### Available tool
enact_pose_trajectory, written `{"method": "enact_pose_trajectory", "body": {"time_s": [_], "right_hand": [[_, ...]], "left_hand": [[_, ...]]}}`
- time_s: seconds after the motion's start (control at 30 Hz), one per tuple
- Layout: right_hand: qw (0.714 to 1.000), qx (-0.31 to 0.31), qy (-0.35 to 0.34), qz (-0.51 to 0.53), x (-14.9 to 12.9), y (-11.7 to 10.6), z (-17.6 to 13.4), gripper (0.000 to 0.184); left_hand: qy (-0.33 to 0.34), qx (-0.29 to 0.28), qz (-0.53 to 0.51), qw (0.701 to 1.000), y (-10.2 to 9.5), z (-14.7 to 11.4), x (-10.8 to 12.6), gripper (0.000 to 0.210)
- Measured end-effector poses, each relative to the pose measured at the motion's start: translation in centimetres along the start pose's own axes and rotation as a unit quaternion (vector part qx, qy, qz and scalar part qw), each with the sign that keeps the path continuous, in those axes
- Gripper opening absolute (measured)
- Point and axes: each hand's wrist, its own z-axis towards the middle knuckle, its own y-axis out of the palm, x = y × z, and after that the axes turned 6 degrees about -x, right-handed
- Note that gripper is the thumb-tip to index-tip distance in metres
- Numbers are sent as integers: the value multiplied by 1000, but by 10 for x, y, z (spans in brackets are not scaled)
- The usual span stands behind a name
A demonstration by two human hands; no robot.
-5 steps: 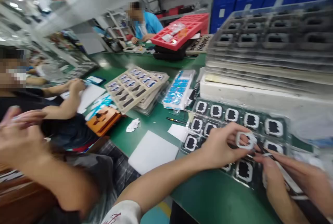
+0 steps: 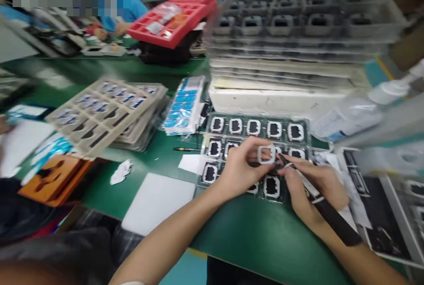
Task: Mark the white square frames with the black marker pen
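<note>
over the middle of a clear tray (image 2: 225, 136) filled with black-and-white parts (image 2: 254, 128), the left hand (image 2: 243, 166) pinches a small pale frame (image 2: 266, 155) between thumb and fingers, its hollow centre toward the camera. the right hand (image 2: 318, 188), at 4 o'clock from the frame, is wrapped around a slim pen-like tool (image 2: 319, 201); the dark handle slants off between 4 and 5 o'clock, and the tip points at the frame's 3 o'clock edge. whether tip and frame touch, i cannot tell.

the pinch looks like the weak spot: the frame is thin and seems held by little of its rim, so a sideways push from the tool could twist it loose, and it would probably drop among the parts below. if the tip skidded, it might scratch the frame or jab the left fingers, since the hands are so near each other. a wrist sinking low could nudge the tray and unseat parts. at 2 o'clock, a pump bottle (image 2: 354, 115) might tip if the right hand swept that way.
</note>
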Motion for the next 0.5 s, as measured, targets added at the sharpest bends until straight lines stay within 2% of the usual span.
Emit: {"method": "enact_pose_trajectory", "body": {"time_s": [0.03,0.13,0.33,0.5], "right_hand": [[1000,9,-7,7,-3,-1,1,18],[1000,-15,4,5,-7,-2,3,17],[999,-15,-39,-5,-7,2,5,28],[998,-21,-51,-25,-6,3,7,26]], "left_hand": [[-7,-1,6,1000,-1,0,-1,39],[-15,-5,17,1000,-1,-1,-4,40],[7,-7,55,998,0,-4,-6,38],[13,-2,94,996,0,-4,-4,37]]}}
